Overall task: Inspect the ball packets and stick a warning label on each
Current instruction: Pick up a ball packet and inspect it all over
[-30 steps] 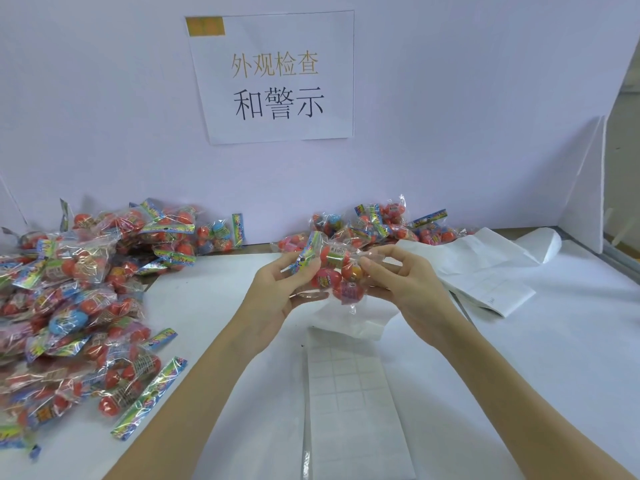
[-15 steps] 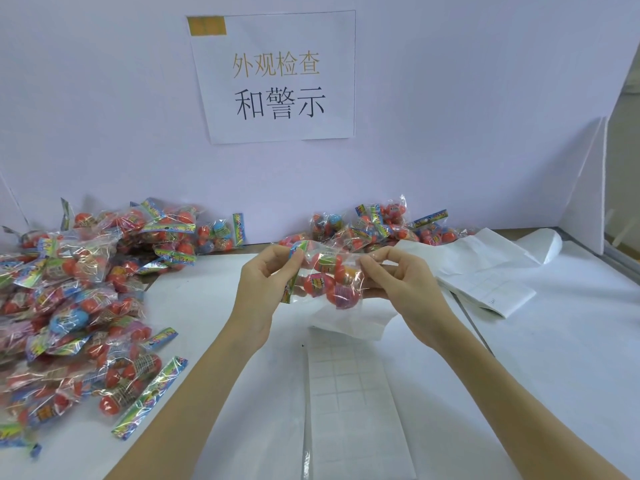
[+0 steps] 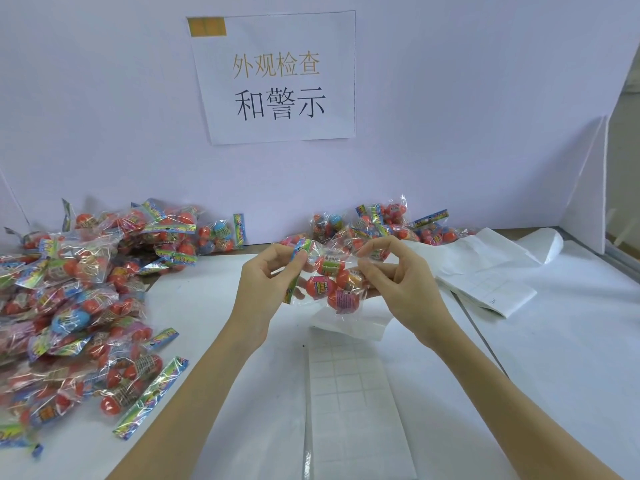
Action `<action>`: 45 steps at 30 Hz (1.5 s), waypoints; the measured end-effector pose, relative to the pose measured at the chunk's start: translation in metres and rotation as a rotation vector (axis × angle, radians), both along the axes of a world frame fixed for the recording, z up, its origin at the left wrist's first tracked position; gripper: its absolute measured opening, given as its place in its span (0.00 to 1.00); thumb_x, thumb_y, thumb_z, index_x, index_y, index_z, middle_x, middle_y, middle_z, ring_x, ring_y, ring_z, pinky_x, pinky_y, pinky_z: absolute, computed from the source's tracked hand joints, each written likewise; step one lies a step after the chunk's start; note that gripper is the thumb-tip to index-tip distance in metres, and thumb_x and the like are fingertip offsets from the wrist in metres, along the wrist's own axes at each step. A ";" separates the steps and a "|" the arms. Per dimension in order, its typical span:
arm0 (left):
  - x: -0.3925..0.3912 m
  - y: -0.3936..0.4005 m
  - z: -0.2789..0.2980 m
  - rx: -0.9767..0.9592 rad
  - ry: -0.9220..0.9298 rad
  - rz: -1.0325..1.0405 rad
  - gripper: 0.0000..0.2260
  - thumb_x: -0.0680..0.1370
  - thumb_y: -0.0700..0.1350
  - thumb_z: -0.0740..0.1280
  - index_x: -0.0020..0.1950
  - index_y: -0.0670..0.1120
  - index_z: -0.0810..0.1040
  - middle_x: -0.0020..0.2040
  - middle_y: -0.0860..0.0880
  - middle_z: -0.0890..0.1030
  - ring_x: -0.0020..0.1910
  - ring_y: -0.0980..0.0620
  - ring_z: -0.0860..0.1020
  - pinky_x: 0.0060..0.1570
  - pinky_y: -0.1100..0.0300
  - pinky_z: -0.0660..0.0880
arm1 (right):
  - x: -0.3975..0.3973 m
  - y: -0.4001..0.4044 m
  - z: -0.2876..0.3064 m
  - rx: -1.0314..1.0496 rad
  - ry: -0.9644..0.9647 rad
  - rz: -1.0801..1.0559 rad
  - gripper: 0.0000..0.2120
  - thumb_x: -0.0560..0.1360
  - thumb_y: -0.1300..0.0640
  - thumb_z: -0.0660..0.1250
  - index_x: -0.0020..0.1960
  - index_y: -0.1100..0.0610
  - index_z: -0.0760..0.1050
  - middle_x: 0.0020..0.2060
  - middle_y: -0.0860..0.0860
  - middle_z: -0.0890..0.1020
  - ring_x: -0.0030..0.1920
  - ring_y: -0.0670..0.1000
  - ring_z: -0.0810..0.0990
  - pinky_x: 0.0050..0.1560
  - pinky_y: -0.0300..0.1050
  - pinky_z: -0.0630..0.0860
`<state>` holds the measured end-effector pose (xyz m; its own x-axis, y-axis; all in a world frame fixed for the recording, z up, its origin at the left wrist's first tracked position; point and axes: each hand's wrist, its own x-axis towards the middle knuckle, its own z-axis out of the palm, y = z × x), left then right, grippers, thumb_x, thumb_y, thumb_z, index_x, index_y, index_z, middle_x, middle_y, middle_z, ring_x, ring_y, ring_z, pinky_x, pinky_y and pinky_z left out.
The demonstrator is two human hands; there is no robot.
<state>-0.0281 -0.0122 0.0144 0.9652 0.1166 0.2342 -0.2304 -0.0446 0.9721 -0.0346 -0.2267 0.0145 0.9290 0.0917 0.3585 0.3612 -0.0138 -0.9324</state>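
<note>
On the far left a big heap of ball packets point(image 3: 79, 299) is spread over the tabletop point(image 3: 214, 306), and any packet dropped there is lost among the rest, labelled or not. Next, the left hand point(image 3: 266, 282) is seen raised above the tabletop, thumb and fingers pinched on the printed header edge of the held packet point(image 3: 329, 278). The clear film is thin and glossy, so a slip from that narrow pinch is a fair risk, and the balls inside are heavy enough to swing the bag down. In the middle the packet is held stretched between both hands, above the label sheet point(image 3: 353, 393), which lies flat just below. Whether a label is already stuck on the film cannot be told; a skipped or doubled label is the likely fault here. The right hand point(image 3: 401, 282) is closed on the packet's other edge, fingertips nipping the film. A label pressed onto creased film is likely to wrinkle or lift at a corner. Behind, a smaller pile point(image 3: 391, 226) is stacked by the wall, near the used backing paper point(image 3: 485, 271), and a packet set down in the wrong pile is easily miscounted.
</note>
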 end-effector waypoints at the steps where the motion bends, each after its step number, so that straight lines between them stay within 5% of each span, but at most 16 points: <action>1: 0.000 0.000 -0.001 -0.009 0.000 0.009 0.06 0.82 0.44 0.70 0.51 0.42 0.83 0.42 0.48 0.86 0.32 0.51 0.81 0.31 0.63 0.76 | 0.000 0.000 0.000 -0.003 0.000 0.007 0.05 0.83 0.63 0.67 0.57 0.56 0.77 0.43 0.55 0.88 0.40 0.55 0.88 0.41 0.42 0.83; 5: 0.003 -0.001 -0.004 -0.079 -0.013 0.040 0.04 0.82 0.47 0.71 0.52 0.47 0.83 0.44 0.51 0.87 0.39 0.54 0.83 0.36 0.67 0.74 | -0.001 -0.001 -0.001 0.017 0.106 0.146 0.14 0.81 0.62 0.70 0.66 0.53 0.75 0.49 0.54 0.89 0.51 0.55 0.88 0.52 0.43 0.83; 8: 0.006 -0.001 -0.010 0.014 -0.046 0.093 0.04 0.81 0.50 0.73 0.53 0.51 0.83 0.52 0.52 0.85 0.48 0.59 0.82 0.43 0.72 0.74 | 0.001 -0.003 -0.003 -0.066 0.065 0.125 0.06 0.79 0.62 0.73 0.56 0.56 0.83 0.51 0.50 0.89 0.55 0.51 0.87 0.59 0.44 0.81; 10: 0.006 -0.003 -0.013 0.107 -0.053 0.156 0.08 0.79 0.54 0.73 0.55 0.54 0.82 0.52 0.50 0.82 0.43 0.58 0.79 0.43 0.68 0.77 | 0.000 -0.002 -0.005 -0.070 0.010 0.098 0.05 0.78 0.64 0.73 0.51 0.56 0.86 0.52 0.48 0.88 0.56 0.50 0.87 0.60 0.43 0.81; 14: 0.003 -0.011 -0.005 -0.393 0.233 -0.154 0.34 0.69 0.70 0.70 0.62 0.45 0.77 0.44 0.41 0.80 0.37 0.44 0.82 0.42 0.53 0.82 | 0.000 0.002 -0.008 -0.192 -0.140 0.011 0.05 0.77 0.62 0.76 0.48 0.53 0.88 0.56 0.44 0.86 0.63 0.44 0.82 0.61 0.42 0.79; 16: 0.003 -0.012 -0.007 -0.452 0.229 -0.242 0.32 0.71 0.66 0.73 0.63 0.43 0.76 0.49 0.40 0.85 0.43 0.40 0.85 0.47 0.53 0.83 | 0.000 0.002 -0.010 -0.320 -0.171 -0.016 0.06 0.75 0.58 0.78 0.49 0.47 0.88 0.65 0.40 0.81 0.69 0.41 0.76 0.68 0.41 0.73; 20: 0.003 -0.012 -0.016 -0.314 0.039 -0.162 0.21 0.78 0.41 0.75 0.69 0.47 0.75 0.59 0.41 0.85 0.53 0.42 0.86 0.51 0.55 0.83 | -0.002 0.001 -0.006 -0.365 -0.089 0.109 0.14 0.75 0.44 0.77 0.60 0.36 0.83 0.77 0.34 0.67 0.77 0.33 0.62 0.72 0.35 0.63; 23: 0.003 -0.012 -0.012 -0.368 0.000 -0.197 0.25 0.74 0.41 0.75 0.70 0.47 0.75 0.60 0.41 0.85 0.56 0.42 0.85 0.55 0.53 0.82 | 0.000 0.004 -0.006 -0.150 0.029 0.057 0.23 0.77 0.46 0.74 0.71 0.40 0.76 0.69 0.40 0.78 0.67 0.39 0.79 0.62 0.39 0.79; 26: 0.002 -0.013 -0.010 -0.387 -0.026 -0.234 0.25 0.74 0.40 0.74 0.70 0.46 0.75 0.60 0.40 0.85 0.57 0.42 0.84 0.58 0.52 0.82 | 0.003 0.003 -0.010 -0.116 0.176 0.019 0.24 0.77 0.53 0.76 0.71 0.52 0.76 0.51 0.50 0.87 0.46 0.49 0.87 0.46 0.38 0.81; 29: 0.001 -0.015 -0.009 -0.461 -0.014 -0.223 0.23 0.76 0.37 0.72 0.71 0.44 0.76 0.57 0.39 0.85 0.53 0.44 0.84 0.59 0.52 0.81 | 0.005 0.002 -0.012 -0.170 0.160 0.066 0.14 0.77 0.54 0.76 0.62 0.52 0.83 0.48 0.51 0.88 0.43 0.51 0.86 0.50 0.47 0.82; 33: 0.001 -0.021 -0.012 -0.575 -0.002 -0.229 0.20 0.80 0.36 0.69 0.72 0.42 0.72 0.52 0.41 0.85 0.51 0.47 0.83 0.55 0.57 0.81 | 0.004 0.003 -0.008 -0.129 0.146 0.092 0.14 0.76 0.52 0.78 0.60 0.51 0.83 0.49 0.51 0.87 0.43 0.51 0.86 0.52 0.48 0.82; 37: -0.003 -0.024 -0.016 -0.327 -0.047 -0.249 0.27 0.78 0.44 0.74 0.73 0.57 0.69 0.55 0.39 0.84 0.50 0.43 0.84 0.55 0.53 0.82 | 0.003 0.002 -0.010 -0.148 0.146 0.016 0.16 0.76 0.52 0.78 0.61 0.53 0.82 0.49 0.51 0.88 0.44 0.52 0.87 0.58 0.54 0.82; 40: -0.003 -0.022 -0.021 -0.168 -0.084 -0.191 0.28 0.81 0.37 0.72 0.71 0.64 0.69 0.52 0.43 0.85 0.46 0.45 0.83 0.53 0.49 0.83 | 0.004 0.000 -0.009 -0.178 0.170 0.089 0.25 0.75 0.50 0.78 0.70 0.50 0.76 0.53 0.51 0.87 0.49 0.50 0.88 0.61 0.52 0.82; 43: 0.000 -0.014 -0.022 -0.071 -0.115 -0.119 0.16 0.84 0.33 0.63 0.63 0.54 0.75 0.46 0.45 0.81 0.40 0.49 0.79 0.46 0.56 0.79 | 0.006 -0.016 -0.007 -0.559 0.164 0.264 0.44 0.67 0.39 0.82 0.77 0.35 0.63 0.65 0.36 0.78 0.63 0.37 0.79 0.62 0.36 0.76; 45: 0.000 -0.011 -0.019 0.060 -0.119 -0.091 0.15 0.82 0.27 0.58 0.48 0.44 0.80 0.45 0.42 0.78 0.38 0.50 0.76 0.46 0.56 0.74 | 0.007 -0.025 -0.010 -0.851 0.148 0.323 0.47 0.65 0.38 0.82 0.76 0.34 0.61 0.67 0.29 0.72 0.68 0.34 0.71 0.63 0.34 0.71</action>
<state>-0.0282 -0.0230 -0.0047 0.9361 0.0118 0.3514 -0.3496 -0.0756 0.9338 -0.0280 -0.2514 0.0050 0.8436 0.5325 -0.0692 0.3445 -0.6356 -0.6909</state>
